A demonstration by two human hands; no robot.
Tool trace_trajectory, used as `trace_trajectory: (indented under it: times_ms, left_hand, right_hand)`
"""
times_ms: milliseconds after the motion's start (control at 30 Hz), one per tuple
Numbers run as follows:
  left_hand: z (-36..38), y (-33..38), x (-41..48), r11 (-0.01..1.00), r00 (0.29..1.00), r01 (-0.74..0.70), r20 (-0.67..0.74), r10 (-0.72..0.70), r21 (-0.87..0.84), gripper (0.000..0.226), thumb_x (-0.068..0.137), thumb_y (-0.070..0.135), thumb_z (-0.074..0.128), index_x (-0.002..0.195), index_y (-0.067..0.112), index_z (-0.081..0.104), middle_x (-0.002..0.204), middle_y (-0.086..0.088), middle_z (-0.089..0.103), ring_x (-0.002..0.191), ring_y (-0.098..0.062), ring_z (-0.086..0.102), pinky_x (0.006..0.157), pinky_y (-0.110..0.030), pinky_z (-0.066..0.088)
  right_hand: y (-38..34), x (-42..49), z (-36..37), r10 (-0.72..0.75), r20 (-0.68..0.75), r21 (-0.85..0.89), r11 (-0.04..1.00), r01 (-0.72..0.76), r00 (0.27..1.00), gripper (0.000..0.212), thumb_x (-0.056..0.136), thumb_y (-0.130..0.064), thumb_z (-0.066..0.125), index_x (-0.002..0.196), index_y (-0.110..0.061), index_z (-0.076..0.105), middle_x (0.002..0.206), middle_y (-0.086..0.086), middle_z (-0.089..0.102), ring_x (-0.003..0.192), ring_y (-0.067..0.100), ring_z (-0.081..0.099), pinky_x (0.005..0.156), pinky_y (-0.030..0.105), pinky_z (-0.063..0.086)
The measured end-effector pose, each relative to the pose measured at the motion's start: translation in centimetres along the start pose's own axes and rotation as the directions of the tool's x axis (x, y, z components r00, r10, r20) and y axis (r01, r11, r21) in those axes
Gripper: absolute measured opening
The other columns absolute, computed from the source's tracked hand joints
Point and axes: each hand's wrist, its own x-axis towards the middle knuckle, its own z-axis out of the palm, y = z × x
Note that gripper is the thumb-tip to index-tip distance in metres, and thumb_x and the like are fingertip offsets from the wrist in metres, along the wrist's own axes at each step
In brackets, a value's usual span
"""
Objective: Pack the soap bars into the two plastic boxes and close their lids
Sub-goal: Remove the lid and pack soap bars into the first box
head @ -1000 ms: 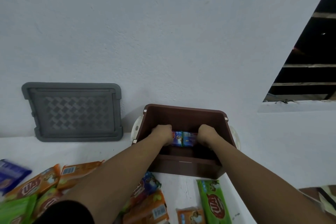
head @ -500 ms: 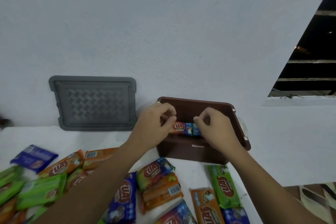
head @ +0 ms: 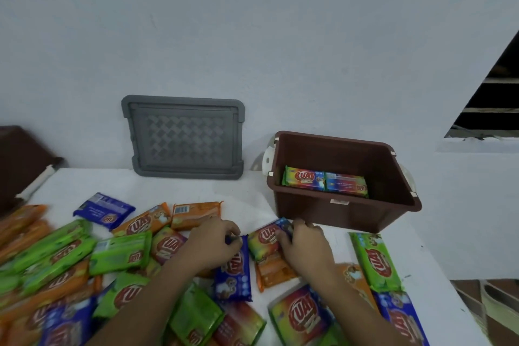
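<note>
In the lower centre a blue soap bar (head: pixel 233 275) lies with its long axis up-down in the frame. The left hand (head: pixel 212 244) pinches its upper end with curled fingers. Just right of it, a rainbow soap bar (head: pixel 264 239) slants toward the upper right, and the right hand (head: pixel 304 247) grips its right end. The brown box (head: pixel 345 212) stands open above them.
</note>
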Motion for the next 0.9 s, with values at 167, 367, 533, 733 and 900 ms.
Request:
trace_trajectory:
  times_ms: [167, 367, 533, 733, 900]
  left_hand:
    - [0.1, -0.2, -1.1, 0.998, 1.000, -0.002, 0.013, 0.003, -0.068, 0.029, 0.089, 0.037, 0.061, 0.114, 0.021, 0.061, 0.113, 0.005, 0.060, 0.101, -0.011, 0.058, 0.084, -0.030, 0.054]
    - [-0.6, -0.2, -1.7, 0.973, 1.000, 0.016, -0.022, -0.022, -0.232, 0.029, 0.084, 0.035, 0.069, 0.109, 0.024, 0.060, 0.107, 0.007, 0.059, 0.088, -0.006, 0.061, 0.066, -0.020, 0.055]
    - [-2.7, 0.3, -2.1, 0.963, 0.990, 0.092, 0.128, -0.061, -0.253, 0.021, 0.083, 0.035, 0.070, 0.098, 0.022, 0.063, 0.093, 0.007, 0.068, 0.079, -0.004, 0.066, 0.062, -0.022, 0.055]
    - [-3.9, 0.6, -2.6, 0.958, 0.974, 0.112, 0.222, -0.053, -0.263, 0.024, 0.083, 0.027, 0.069, 0.100, 0.027, 0.053, 0.104, 0.002, 0.066, 0.086, -0.010, 0.068, 0.074, -0.036, 0.061]
    - [-5.7, 1.8, -3.1, 0.887, 0.992, -0.001, 0.115, 0.061, -0.461, 0.028, 0.088, 0.018, 0.063, 0.098, 0.033, 0.041, 0.098, -0.007, 0.068, 0.086, -0.023, 0.071, 0.066, -0.042, 0.061]
  right_hand:
    - [-0.3, 0.0, -0.3, 0.090, -0.002, 0.216, 0.972, -0.088, 0.996, 0.030, 0.088, -0.035, 0.061, 0.106, -0.012, 0.056, 0.101, 0.006, 0.068, 0.093, 0.022, 0.063, 0.077, 0.030, 0.051]
    - [-0.4, -0.7, -1.7, 0.198, 0.089, 0.448, 0.867, -0.217, 0.976, 0.045, 0.081, -0.021, 0.072, 0.121, -0.010, 0.055, 0.104, 0.002, 0.065, 0.092, 0.016, 0.062, 0.079, 0.028, 0.051]
    - [-0.2, -1.1, -3.1, 0.239, 0.326, 0.663, 0.632, -0.401, 0.915, 0.035, 0.076, 0.000, 0.074, 0.104, -0.012, 0.058, 0.094, 0.009, 0.071, 0.078, 0.025, 0.072, 0.075, 0.043, 0.060]
    - [0.2, -2.3, -5.1, 0.065, 0.409, 0.700, 0.617, -0.358, 0.910, 0.033, 0.084, 0.000, 0.066, 0.104, -0.016, 0.047, 0.104, 0.012, 0.068, 0.083, 0.027, 0.073, 0.073, 0.042, 0.061]
    - [0.5, -3.1, -9.0, -0.052, 0.299, 0.734, 0.651, -0.195, 0.953, 0.044, 0.086, 0.002, 0.063, 0.112, -0.031, 0.048, 0.108, 0.007, 0.061, 0.082, 0.023, 0.073, 0.062, 0.033, 0.060]
